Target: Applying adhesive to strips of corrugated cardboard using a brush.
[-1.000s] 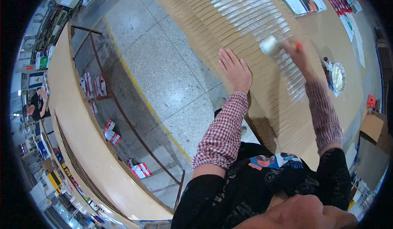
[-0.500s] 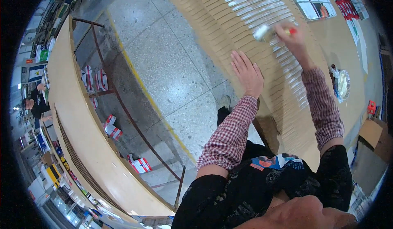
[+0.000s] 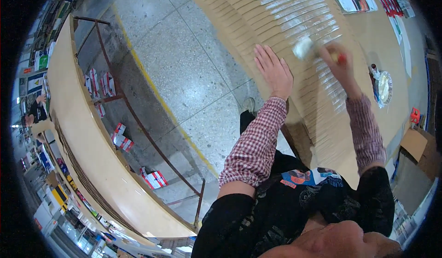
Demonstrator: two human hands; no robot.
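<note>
My right hand is wrapped round a paintbrush with a pale, motion-blurred head and a red end to its handle. The brush is over overlapping brown cardboard sheets, fanned so that their edges form a long row of steps. A shiny white wet-looking coat covers a band along the right part of these edges. Flat on the left side of the sheets lies my left hand, fingers stretched out, holding nothing.
A plastic-lined dish of pale paste stands right of the sheets. Beyond it are a red object and an open cardboard box. At left, another table has red-and-white packages beneath it; a person stands beyond.
My right hand and the brush have shifted slightly right and nearer to me across the sheets. My left hand stays flat in about the same place. The person at far left has moved.
</note>
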